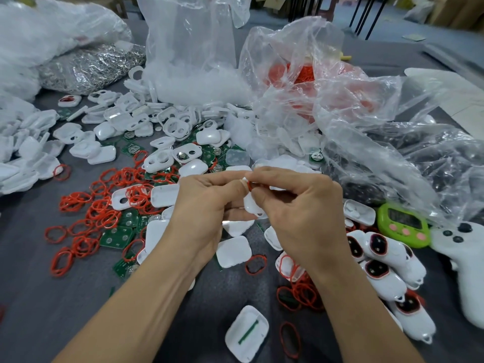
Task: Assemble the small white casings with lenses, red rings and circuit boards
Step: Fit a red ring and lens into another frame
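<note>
One wide grey table (39,297) carries everything we work with. At its far side stand big plastic bags: a clear bag (191,61) with white parts in the middle, a crumpled bag (301,72) with red pieces inside to the right of it, a silver bag (91,66) of small metal pieces at the left, and a dark bag (432,163) at the right edge.

In front of the bags lies a broad heap of loose casings (167,121), white, many with two round holes. Nearer to us, at the left, loose rings (104,213) in red are scattered in a thick patch, and green circuit boards (117,237) lie under and between them. At the right, finished casings (385,260) with dark windows and red borders lie close together in a row. Beside them rests a white controller (468,265), and just behind them a green timer (403,224).

Our two hands meet above the middle of the table. Our left hand (207,205) has its fingers curled round a small white casing (252,205) and holds it up between both hands. Our right hand (301,205) pinches a red ring (250,185) with thumb and forefinger at the upper edge of this casing. We cannot tell whether the ring already sits in its groove.
</note>
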`<state>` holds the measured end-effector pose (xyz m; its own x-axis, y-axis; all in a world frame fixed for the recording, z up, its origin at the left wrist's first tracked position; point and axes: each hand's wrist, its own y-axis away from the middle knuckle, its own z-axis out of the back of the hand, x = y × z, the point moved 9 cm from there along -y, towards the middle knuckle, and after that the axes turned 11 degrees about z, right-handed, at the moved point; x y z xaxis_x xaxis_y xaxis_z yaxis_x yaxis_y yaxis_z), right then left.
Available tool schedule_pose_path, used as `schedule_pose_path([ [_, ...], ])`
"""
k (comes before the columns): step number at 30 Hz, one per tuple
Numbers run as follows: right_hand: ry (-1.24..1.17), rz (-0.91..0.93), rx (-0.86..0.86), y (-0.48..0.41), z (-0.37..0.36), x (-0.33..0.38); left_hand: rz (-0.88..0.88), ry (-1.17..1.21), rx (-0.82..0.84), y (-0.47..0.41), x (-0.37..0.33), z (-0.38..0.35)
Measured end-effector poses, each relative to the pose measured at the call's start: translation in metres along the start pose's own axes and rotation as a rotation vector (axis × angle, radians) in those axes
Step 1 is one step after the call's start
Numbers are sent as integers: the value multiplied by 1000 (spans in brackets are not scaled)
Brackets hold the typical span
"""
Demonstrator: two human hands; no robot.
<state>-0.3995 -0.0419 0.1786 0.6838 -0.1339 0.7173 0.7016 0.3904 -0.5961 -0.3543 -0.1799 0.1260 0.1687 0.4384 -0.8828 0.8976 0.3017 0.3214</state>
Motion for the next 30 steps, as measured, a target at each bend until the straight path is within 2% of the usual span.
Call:
schedule_pose_path([
  [8, 106, 34, 11, 0, 1, 10, -7, -65, -24, 0, 5, -2],
  [17, 51, -83, 39, 1, 1, -8, -48, -152, -71, -3, 2, 2],
  [20, -192, -290, 51, 3, -4, -29, -87, -122, -108, -1, -3, 4],
  [22, -402, -488, 56, 9, -9, -45, -73, -77, -84, -1, -3, 2],
  [24, -525, -600, 48, 13, -12, -51, -70, -75, -58, -1, -5, -1],
  [30, -552, -624, 26, 13, -7, -51, -117, -208, 2, 4, -13, -5],
])
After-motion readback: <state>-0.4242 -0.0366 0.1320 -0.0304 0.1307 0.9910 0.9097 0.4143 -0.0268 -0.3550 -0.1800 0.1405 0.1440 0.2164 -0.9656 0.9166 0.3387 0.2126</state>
